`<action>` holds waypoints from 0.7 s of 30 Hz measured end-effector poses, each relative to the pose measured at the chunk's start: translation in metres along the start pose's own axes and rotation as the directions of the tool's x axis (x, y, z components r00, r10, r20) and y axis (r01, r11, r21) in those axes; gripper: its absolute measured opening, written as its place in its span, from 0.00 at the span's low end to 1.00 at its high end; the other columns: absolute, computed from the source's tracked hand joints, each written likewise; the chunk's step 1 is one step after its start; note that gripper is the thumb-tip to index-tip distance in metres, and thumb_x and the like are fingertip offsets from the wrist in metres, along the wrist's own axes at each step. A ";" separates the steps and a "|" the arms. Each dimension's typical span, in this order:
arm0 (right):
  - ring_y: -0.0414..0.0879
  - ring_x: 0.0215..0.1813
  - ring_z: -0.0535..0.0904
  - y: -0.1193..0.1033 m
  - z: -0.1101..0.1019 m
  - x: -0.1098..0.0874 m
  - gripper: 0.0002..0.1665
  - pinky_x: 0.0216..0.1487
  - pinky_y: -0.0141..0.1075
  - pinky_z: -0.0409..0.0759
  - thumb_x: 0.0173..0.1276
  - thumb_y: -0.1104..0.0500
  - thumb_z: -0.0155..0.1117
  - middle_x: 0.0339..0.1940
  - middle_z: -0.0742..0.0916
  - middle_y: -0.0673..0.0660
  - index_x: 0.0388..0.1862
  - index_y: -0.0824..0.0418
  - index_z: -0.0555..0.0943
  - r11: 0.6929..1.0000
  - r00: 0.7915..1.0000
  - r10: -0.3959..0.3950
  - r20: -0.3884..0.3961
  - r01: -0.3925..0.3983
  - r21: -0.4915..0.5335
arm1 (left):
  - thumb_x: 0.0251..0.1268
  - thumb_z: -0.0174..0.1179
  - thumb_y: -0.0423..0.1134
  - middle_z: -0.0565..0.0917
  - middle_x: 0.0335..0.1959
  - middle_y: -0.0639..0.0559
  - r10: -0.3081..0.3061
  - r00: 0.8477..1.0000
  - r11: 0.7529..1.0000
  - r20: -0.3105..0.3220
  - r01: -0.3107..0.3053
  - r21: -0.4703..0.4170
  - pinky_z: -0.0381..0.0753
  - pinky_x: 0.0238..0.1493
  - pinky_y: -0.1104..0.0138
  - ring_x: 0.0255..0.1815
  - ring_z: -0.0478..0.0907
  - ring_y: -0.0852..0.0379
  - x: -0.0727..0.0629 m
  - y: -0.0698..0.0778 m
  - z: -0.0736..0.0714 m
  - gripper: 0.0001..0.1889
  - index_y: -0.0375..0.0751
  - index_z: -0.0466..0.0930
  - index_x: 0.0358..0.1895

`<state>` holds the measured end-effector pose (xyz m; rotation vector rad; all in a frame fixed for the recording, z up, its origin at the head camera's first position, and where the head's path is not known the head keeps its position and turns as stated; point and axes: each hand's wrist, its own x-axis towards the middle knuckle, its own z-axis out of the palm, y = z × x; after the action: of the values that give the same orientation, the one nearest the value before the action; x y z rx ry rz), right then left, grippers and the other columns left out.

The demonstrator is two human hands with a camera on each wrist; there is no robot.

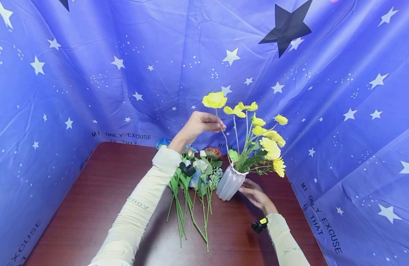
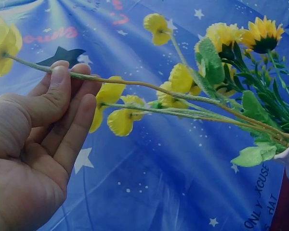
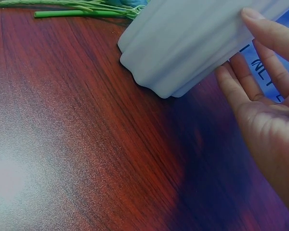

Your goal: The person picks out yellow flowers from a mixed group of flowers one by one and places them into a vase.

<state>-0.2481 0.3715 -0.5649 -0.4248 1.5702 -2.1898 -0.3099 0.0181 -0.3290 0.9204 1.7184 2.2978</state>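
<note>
My left hand (image 1: 206, 122) pinches the stem of a yellow flower (image 1: 215, 99) between thumb and fingers, just below the bloom. In the left wrist view, that stem (image 2: 135, 83) runs down to the vase mouth. The white fluted vase (image 1: 230, 183) leans a little to the right and holds several yellow flowers (image 1: 270, 147) with green leaves. At the vase's right side, my right hand (image 1: 255, 194) holds it by its lower part. The right wrist view has the thumb on the vase wall (image 3: 183, 43) and the other fingers farther round; some fingertips are hidden.
Left of the vase, several loose artificial flowers lie with green stems (image 1: 181, 214) toward me, among them an orange bloom (image 1: 213, 153) and blue ones (image 1: 162, 143). The brown wooden table (image 1: 101, 192) ends at a blue star-printed curtain (image 1: 178, 74) behind and on both sides.
</note>
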 end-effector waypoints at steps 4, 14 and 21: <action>0.41 0.56 0.84 0.000 0.000 0.000 0.32 0.65 0.32 0.82 0.71 0.82 0.41 0.54 0.86 0.50 0.57 0.54 0.78 1.000 1.000 -0.002 0.001 0.002 0.002 | 0.65 0.57 0.15 0.91 0.34 0.50 0.041 0.999 0.999 -0.002 -0.041 0.003 0.90 0.52 0.58 0.38 0.89 0.59 0.001 0.000 0.004 0.12 0.11 0.75 0.50; 0.40 0.56 0.84 0.000 0.001 -0.001 0.32 0.63 0.31 0.82 0.71 0.83 0.41 0.54 0.86 0.50 0.58 0.54 0.79 1.000 1.000 -0.013 -0.007 0.013 -0.015 | 0.65 0.57 0.14 0.90 0.32 0.57 0.097 0.995 0.995 -0.012 -0.097 -0.034 0.90 0.51 0.55 0.38 0.89 0.59 0.005 -0.001 0.012 0.11 0.11 0.74 0.49; 0.39 0.56 0.83 0.000 0.001 -0.001 0.33 0.63 0.30 0.82 0.71 0.82 0.41 0.54 0.87 0.49 0.58 0.52 0.79 0.999 1.000 -0.010 -0.017 0.009 -0.035 | 0.64 0.57 0.14 0.90 0.30 0.57 0.071 0.997 0.997 -0.005 -0.071 -0.037 0.91 0.47 0.64 0.37 0.89 0.59 0.006 -0.003 0.017 0.09 0.12 0.76 0.47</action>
<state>-0.2464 0.3715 -0.5646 -0.4259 1.6207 -2.1812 -0.3058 0.0361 -0.3269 0.9862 1.6647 2.3684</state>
